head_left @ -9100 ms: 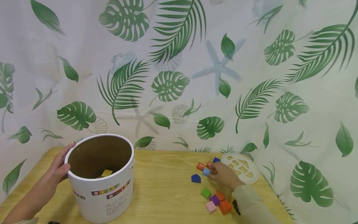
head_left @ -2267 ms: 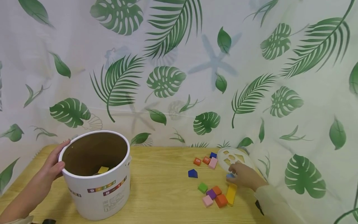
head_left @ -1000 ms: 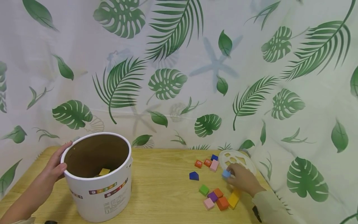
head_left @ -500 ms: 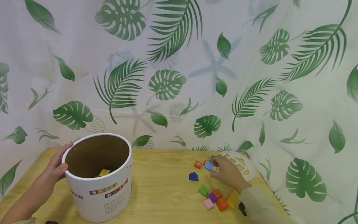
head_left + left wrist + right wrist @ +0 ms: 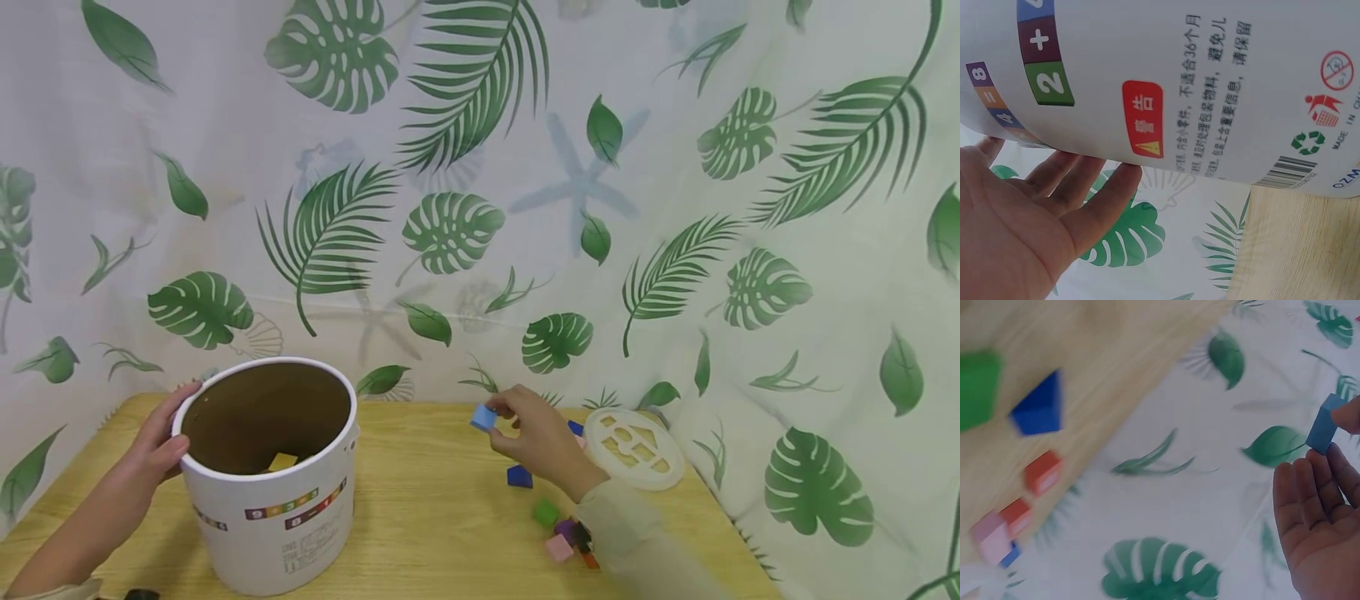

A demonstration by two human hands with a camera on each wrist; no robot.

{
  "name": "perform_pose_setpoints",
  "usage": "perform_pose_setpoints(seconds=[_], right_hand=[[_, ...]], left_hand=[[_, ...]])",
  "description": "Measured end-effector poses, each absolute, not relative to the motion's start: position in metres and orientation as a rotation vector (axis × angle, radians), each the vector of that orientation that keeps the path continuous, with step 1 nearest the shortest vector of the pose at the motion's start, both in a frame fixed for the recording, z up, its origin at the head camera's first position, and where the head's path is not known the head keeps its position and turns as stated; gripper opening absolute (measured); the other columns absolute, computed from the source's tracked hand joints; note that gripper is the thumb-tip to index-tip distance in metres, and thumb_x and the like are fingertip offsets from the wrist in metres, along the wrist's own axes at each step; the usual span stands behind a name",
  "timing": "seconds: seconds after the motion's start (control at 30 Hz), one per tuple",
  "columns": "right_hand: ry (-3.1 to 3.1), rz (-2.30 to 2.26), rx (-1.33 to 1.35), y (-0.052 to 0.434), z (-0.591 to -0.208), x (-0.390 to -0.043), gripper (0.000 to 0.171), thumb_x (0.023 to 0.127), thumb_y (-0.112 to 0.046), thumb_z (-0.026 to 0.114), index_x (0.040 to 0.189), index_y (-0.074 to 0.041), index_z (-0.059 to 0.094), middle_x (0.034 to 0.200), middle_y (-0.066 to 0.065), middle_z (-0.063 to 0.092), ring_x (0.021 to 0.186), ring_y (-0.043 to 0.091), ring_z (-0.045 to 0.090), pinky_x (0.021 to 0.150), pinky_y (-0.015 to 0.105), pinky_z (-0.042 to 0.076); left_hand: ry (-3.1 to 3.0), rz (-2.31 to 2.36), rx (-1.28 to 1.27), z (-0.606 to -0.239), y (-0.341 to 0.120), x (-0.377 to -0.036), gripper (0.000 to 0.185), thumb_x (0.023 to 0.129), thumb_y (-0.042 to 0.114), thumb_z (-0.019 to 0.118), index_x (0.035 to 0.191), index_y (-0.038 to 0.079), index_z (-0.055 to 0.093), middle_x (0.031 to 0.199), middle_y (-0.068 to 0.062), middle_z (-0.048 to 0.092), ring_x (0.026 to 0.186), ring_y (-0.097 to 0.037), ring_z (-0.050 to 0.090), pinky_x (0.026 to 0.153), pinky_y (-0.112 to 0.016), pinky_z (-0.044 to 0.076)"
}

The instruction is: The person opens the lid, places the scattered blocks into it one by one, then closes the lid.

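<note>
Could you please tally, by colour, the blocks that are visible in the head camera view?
light blue block: 1, pinched by the right hand
dark blue blocks: 2
green block: 1
purple block: 1
pink block: 1
orange block: 1, partly hidden by the sleeve
yellow block: 1, inside the bucket
Total: 8; the hand may hide more.

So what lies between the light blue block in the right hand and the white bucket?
Only bare wooden tabletop, seen in the head view, separates the light blue block from the white bucket.
</note>
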State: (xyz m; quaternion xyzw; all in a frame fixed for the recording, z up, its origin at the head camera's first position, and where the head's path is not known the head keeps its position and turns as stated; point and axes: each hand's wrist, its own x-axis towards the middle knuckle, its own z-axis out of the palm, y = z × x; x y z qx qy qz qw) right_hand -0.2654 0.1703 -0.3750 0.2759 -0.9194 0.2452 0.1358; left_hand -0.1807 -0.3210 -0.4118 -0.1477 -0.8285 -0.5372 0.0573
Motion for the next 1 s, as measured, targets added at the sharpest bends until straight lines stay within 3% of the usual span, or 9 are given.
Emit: perform_pose_setpoints(seconds=[0.1, 0.23, 0.37, 0.5, 0.67, 0.73, 0.87, 0.93, 1.0], right_hand=[[-2.589, 0.719, 0.858, 0.146, -0.366, -0.263, 0.03, 0.089, -0.012, 0.078, 0.117, -0.008, 0.07, 0.107, 0.002, 0.064, 0.096, 0.017, 0.061, 0.084, 0.033, 0.056], [-2.501, 0.741, 0.909, 0.114, -0.351, -0.256, 0.028, 0.09, -0.013, 0.076, 0.117, -0.009, 0.07, 0.107, 0.0, 0.063, 0.099, 0.018, 0.061, 0.088, 0.034, 0.054], [-2.423, 0.795, 0.98, 0.083, -0.333, -0.249, 0.026, 0.091, -0.013, 0.076, 0.117, -0.009, 0.072, 0.107, 0.0, 0.063, 0.101, 0.018, 0.062, 0.089, 0.033, 0.054], [-2.356, 0.851, 1.077, 0.054, -0.322, -0.246, 0.026, 0.09, -0.011, 0.077, 0.116, -0.007, 0.073, 0.107, 0.004, 0.064, 0.102, 0.018, 0.063, 0.091, 0.031, 0.054], [-2.356, 0.901, 1.182, 0.021, -0.316, -0.241, 0.026, 0.092, -0.01, 0.076, 0.118, -0.006, 0.072, 0.108, 0.004, 0.064, 0.101, 0.012, 0.061, 0.09, 0.021, 0.052], [-2.38, 0.911, 1.212, 0.01, -0.314, -0.238, 0.026, 0.093, -0.01, 0.075, 0.119, -0.006, 0.072, 0.109, 0.003, 0.063, 0.099, 0.011, 0.06, 0.087, 0.017, 0.052], [-2.454, 0.9, 1.222, -0.01, -0.309, -0.233, 0.028, 0.094, -0.013, 0.074, 0.121, -0.008, 0.072, 0.109, -0.001, 0.061, 0.095, 0.007, 0.056, 0.081, 0.013, 0.049], [-2.492, 0.875, 1.219, -0.018, -0.307, -0.232, 0.029, 0.094, -0.015, 0.074, 0.122, -0.009, 0.072, 0.109, -0.004, 0.061, 0.093, 0.006, 0.054, 0.079, 0.011, 0.046], [-2.52, 0.859, 1.219, -0.025, -0.305, -0.231, 0.029, 0.094, -0.016, 0.074, 0.123, -0.01, 0.073, 0.107, -0.005, 0.06, 0.091, 0.005, 0.053, 0.077, 0.01, 0.045]], left_hand=[[-2.495, -1.725, -0.387, -0.411, -0.318, -0.183, 0.06, 0.112, 0.034, 0.028, 0.166, 0.037, 0.003, 0.167, -0.022, 0.008, 0.131, -0.002, 0.03, 0.093, -0.038, 0.04], [-2.459, -1.853, -0.3, -0.408, -0.314, -0.187, 0.066, 0.107, 0.041, 0.033, 0.166, 0.038, 0.004, 0.166, -0.03, 0.009, 0.133, -0.021, 0.035, 0.099, -0.061, 0.034], [-2.486, -1.785, -0.347, -0.407, -0.312, -0.184, 0.065, 0.11, 0.036, 0.03, 0.167, 0.031, 0.001, 0.167, -0.029, 0.006, 0.14, -0.042, 0.025, 0.098, -0.064, 0.034], [-2.507, -1.707, -0.382, -0.406, -0.313, -0.181, 0.06, 0.112, 0.032, 0.026, 0.167, 0.031, 0.002, 0.166, -0.023, 0.008, 0.139, -0.022, 0.028, 0.095, -0.054, 0.037], [-2.52, -1.7, -0.363, -0.406, -0.314, -0.181, 0.062, 0.111, 0.038, 0.027, 0.167, 0.03, 0.0, 0.167, -0.025, 0.009, 0.14, -0.037, 0.028, 0.096, -0.064, 0.037], [-2.515, -1.73, -0.341, -0.407, -0.314, -0.182, 0.065, 0.11, 0.041, 0.028, 0.167, 0.029, 0.0, 0.166, -0.027, 0.01, 0.138, -0.037, 0.03, 0.097, -0.066, 0.036], [-2.483, -1.814, -0.298, -0.409, -0.316, -0.184, 0.066, 0.108, 0.043, 0.032, 0.166, 0.034, 0.002, 0.165, -0.03, 0.011, 0.126, -0.009, 0.036, 0.097, -0.062, 0.034], [-2.483, -1.797, -0.318, -0.409, -0.316, -0.183, 0.065, 0.109, 0.041, 0.031, 0.167, 0.032, 0.002, 0.165, -0.03, 0.011, 0.127, -0.008, 0.036, 0.097, -0.062, 0.035], [-2.504, -1.724, -0.349, -0.409, -0.318, -0.181, 0.062, 0.111, 0.037, 0.029, 0.167, 0.03, 0.003, 0.166, -0.027, 0.011, 0.129, -0.007, 0.035, 0.098, -0.054, 0.039]])
